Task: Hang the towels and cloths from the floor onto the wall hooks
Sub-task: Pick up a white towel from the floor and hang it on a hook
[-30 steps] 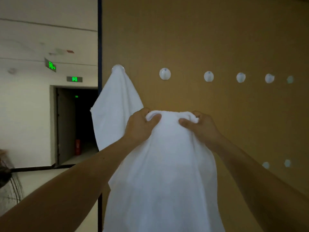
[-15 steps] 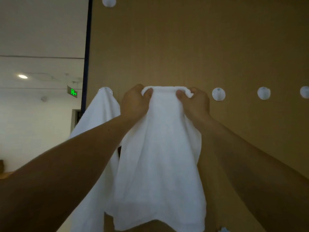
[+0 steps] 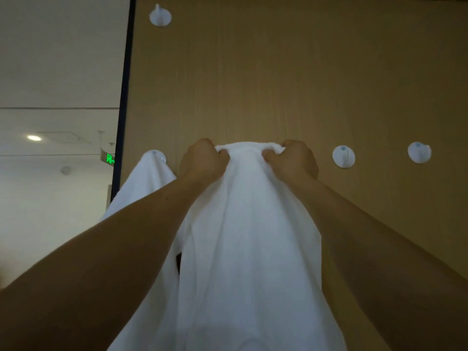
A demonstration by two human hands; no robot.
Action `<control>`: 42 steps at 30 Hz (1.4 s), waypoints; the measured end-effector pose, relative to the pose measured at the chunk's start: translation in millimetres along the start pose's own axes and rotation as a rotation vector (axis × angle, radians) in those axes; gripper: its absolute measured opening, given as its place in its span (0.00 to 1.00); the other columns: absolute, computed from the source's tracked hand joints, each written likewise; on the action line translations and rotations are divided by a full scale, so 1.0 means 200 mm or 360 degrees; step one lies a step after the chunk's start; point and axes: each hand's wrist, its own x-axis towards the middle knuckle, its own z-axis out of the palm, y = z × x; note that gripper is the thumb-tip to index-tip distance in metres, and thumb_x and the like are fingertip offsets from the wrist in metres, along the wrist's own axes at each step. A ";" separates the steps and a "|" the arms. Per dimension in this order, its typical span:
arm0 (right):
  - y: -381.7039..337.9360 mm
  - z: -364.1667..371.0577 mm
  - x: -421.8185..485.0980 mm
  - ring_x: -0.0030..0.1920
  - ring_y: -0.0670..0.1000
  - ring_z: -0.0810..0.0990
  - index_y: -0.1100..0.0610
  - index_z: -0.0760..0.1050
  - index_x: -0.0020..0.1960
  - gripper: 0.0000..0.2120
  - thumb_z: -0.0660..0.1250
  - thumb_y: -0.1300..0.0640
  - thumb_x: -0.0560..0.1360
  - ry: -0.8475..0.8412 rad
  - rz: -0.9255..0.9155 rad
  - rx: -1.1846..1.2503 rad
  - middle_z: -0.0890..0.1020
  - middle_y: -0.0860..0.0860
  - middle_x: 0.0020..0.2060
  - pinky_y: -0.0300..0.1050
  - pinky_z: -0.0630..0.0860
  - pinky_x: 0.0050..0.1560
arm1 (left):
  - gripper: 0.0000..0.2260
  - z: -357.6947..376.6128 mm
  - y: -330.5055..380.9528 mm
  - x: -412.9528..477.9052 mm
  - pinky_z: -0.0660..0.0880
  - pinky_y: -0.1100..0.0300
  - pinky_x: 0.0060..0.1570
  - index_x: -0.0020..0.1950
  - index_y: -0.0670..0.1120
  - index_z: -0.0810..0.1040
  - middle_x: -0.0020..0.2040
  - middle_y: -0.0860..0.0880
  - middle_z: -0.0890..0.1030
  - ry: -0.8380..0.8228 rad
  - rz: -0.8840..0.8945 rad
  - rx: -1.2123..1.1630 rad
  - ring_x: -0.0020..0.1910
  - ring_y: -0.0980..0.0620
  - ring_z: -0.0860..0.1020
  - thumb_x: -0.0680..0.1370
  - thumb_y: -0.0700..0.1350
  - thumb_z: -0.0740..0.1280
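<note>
I hold a white towel (image 3: pixel 249 224) by its top edge against the brown wall panel (image 3: pixel 278 84). My left hand (image 3: pixel 202 160) grips the left side of that edge and my right hand (image 3: pixel 293 159) the right side. The bunched edge sits at the height of the hook row, where the second hook is hidden behind it. Another white towel (image 3: pixel 144 183) hangs from the leftmost hook (image 3: pixel 158 155), partly behind my left arm. Two bare white round hooks (image 3: pixel 343 156) (image 3: pixel 419 152) follow to the right.
One more white hook (image 3: pixel 160 16) sits high on the panel. The panel ends at a dark vertical edge (image 3: pixel 124 110) on the left. Beyond it lie a white ceiling, a ceiling lamp (image 3: pixel 34 138) and a green exit sign (image 3: pixel 109 158).
Both hands have lifted the towel from below the hooks up to the hook row and pressed it to the wall. The view has tilted upward.
</note>
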 end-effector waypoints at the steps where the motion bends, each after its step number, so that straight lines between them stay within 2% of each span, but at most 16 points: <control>1: 0.02 -0.01 -0.01 0.39 0.51 0.80 0.53 0.76 0.42 0.13 0.69 0.43 0.69 -0.0079 0.0070 0.0059 0.80 0.46 0.36 0.42 0.73 0.36 | 0.11 -0.01 0.00 -0.01 0.63 0.60 0.28 0.38 0.45 0.72 0.33 0.52 0.73 -0.0144 -0.0111 -0.0105 0.31 0.56 0.72 0.74 0.50 0.68; 5: 0.05 -0.04 -0.07 0.40 0.52 0.83 0.57 0.80 0.41 0.13 0.71 0.48 0.63 -0.0370 0.0210 0.0434 0.84 0.49 0.37 0.46 0.77 0.42 | 0.10 -0.08 0.04 -0.06 0.66 0.61 0.29 0.42 0.44 0.78 0.38 0.49 0.78 -0.0624 -0.0490 -0.0321 0.34 0.54 0.75 0.72 0.50 0.72; 9: 0.00 -0.05 -0.10 0.38 0.51 0.79 0.57 0.76 0.41 0.15 0.70 0.45 0.66 -0.0466 0.0172 -0.0131 0.81 0.50 0.39 0.44 0.74 0.37 | 0.14 -0.12 0.08 -0.13 0.64 0.61 0.30 0.44 0.45 0.77 0.38 0.50 0.75 -0.0915 -0.0372 0.0105 0.35 0.54 0.73 0.76 0.55 0.67; 12: -0.01 -0.04 -0.14 0.52 0.55 0.73 0.54 0.72 0.51 0.16 0.70 0.46 0.69 -0.0035 -0.0181 -0.0721 0.74 0.53 0.53 0.47 0.66 0.45 | 0.16 -0.11 0.07 -0.17 0.66 0.61 0.29 0.40 0.46 0.75 0.37 0.50 0.78 -0.0743 -0.0084 0.0515 0.34 0.53 0.75 0.76 0.57 0.64; 14: 0.00 -0.05 -0.19 0.57 0.55 0.69 0.53 0.74 0.57 0.15 0.68 0.53 0.72 0.0135 -0.0530 -0.0704 0.72 0.53 0.57 0.48 0.65 0.53 | 0.14 -0.08 0.06 -0.20 0.69 0.59 0.33 0.46 0.45 0.75 0.41 0.50 0.78 -0.0348 0.0223 0.0729 0.37 0.51 0.76 0.76 0.57 0.63; 16: 0.03 -0.02 -0.23 0.54 0.55 0.73 0.57 0.77 0.56 0.10 0.64 0.59 0.76 0.0003 -0.0756 -0.0459 0.76 0.54 0.54 0.49 0.70 0.55 | 0.13 -0.05 0.05 -0.23 0.67 0.56 0.41 0.56 0.45 0.73 0.50 0.47 0.76 -0.0006 0.0641 0.0738 0.47 0.47 0.74 0.77 0.52 0.61; 19: 0.07 0.01 -0.27 0.51 0.52 0.76 0.60 0.77 0.57 0.12 0.59 0.56 0.81 -0.0193 -0.0722 -0.0049 0.78 0.54 0.50 0.45 0.72 0.53 | 0.15 0.00 0.03 -0.22 0.68 0.55 0.50 0.64 0.42 0.73 0.55 0.43 0.75 -0.0142 0.0941 0.0582 0.52 0.46 0.72 0.80 0.46 0.58; 22: 0.08 0.03 -0.26 0.54 0.52 0.74 0.59 0.72 0.64 0.18 0.59 0.50 0.80 -0.0223 -0.0707 -0.0065 0.76 0.53 0.56 0.46 0.72 0.54 | 0.13 0.00 0.04 -0.24 0.71 0.56 0.45 0.49 0.42 0.78 0.44 0.45 0.77 -0.0162 0.0823 0.0176 0.42 0.48 0.74 0.81 0.47 0.57; 24: 0.07 0.03 -0.23 0.53 0.52 0.76 0.58 0.72 0.64 0.20 0.61 0.47 0.78 -0.0302 -0.0670 -0.0137 0.76 0.53 0.55 0.47 0.74 0.52 | 0.11 0.00 0.06 -0.24 0.67 0.66 0.34 0.38 0.48 0.74 0.36 0.51 0.75 -0.0229 0.0721 -0.0050 0.35 0.53 0.73 0.79 0.51 0.62; 26: 0.04 0.02 -0.20 0.52 0.53 0.78 0.58 0.73 0.64 0.20 0.64 0.49 0.76 -0.0363 -0.0660 -0.0221 0.78 0.53 0.54 0.47 0.75 0.49 | 0.08 -0.01 0.08 -0.22 0.65 0.70 0.34 0.48 0.47 0.78 0.43 0.50 0.79 -0.0476 0.0614 -0.0056 0.41 0.53 0.77 0.76 0.50 0.68; 28: 0.00 0.02 -0.19 0.50 0.52 0.79 0.58 0.73 0.62 0.20 0.67 0.51 0.74 -0.0400 -0.0614 -0.0238 0.79 0.52 0.52 0.45 0.74 0.45 | 0.21 -0.03 0.10 -0.19 0.67 0.66 0.44 0.65 0.43 0.72 0.55 0.47 0.78 -0.0673 0.0476 -0.0011 0.53 0.48 0.77 0.75 0.48 0.70; 29: -0.02 0.02 -0.19 0.48 0.51 0.79 0.57 0.73 0.61 0.19 0.68 0.51 0.73 -0.0425 -0.0559 -0.0206 0.80 0.51 0.50 0.44 0.74 0.44 | 0.23 -0.03 0.10 -0.19 0.68 0.63 0.46 0.67 0.43 0.69 0.56 0.47 0.77 -0.0685 0.0414 -0.0051 0.53 0.49 0.77 0.74 0.47 0.70; 33: -0.04 -0.02 -0.21 0.45 0.49 0.81 0.54 0.73 0.52 0.14 0.68 0.50 0.69 -0.0668 -0.0070 0.0262 0.81 0.49 0.45 0.43 0.73 0.36 | 0.13 -0.06 0.10 -0.21 0.68 0.62 0.35 0.57 0.46 0.72 0.43 0.55 0.75 -0.0733 0.0086 -0.0428 0.40 0.57 0.74 0.73 0.43 0.66; 36: -0.01 -0.05 -0.22 0.42 0.50 0.83 0.54 0.74 0.48 0.11 0.65 0.52 0.66 -0.0853 0.0156 0.0582 0.83 0.51 0.42 0.42 0.74 0.34 | 0.11 -0.09 0.09 -0.27 0.73 0.59 0.34 0.47 0.44 0.77 0.39 0.48 0.79 -0.0866 -0.0489 -0.1024 0.38 0.48 0.78 0.67 0.38 0.63; 39: 0.04 -0.04 -0.26 0.38 0.48 0.82 0.52 0.74 0.44 0.07 0.64 0.50 0.68 -0.0826 0.0075 0.0509 0.82 0.48 0.39 0.41 0.73 0.34 | 0.04 -0.05 0.07 -0.36 0.73 0.59 0.34 0.41 0.45 0.76 0.36 0.47 0.79 -0.0815 -0.0628 -0.1188 0.36 0.47 0.78 0.68 0.38 0.64; 42: 0.13 -0.01 -0.31 0.44 0.44 0.79 0.48 0.74 0.52 0.09 0.63 0.46 0.74 -0.0802 -0.0327 0.0203 0.79 0.43 0.46 0.39 0.69 0.39 | 0.05 0.03 0.02 -0.44 0.73 0.61 0.32 0.45 0.47 0.77 0.41 0.48 0.80 -0.0759 -0.0444 -0.1234 0.37 0.52 0.79 0.74 0.40 0.62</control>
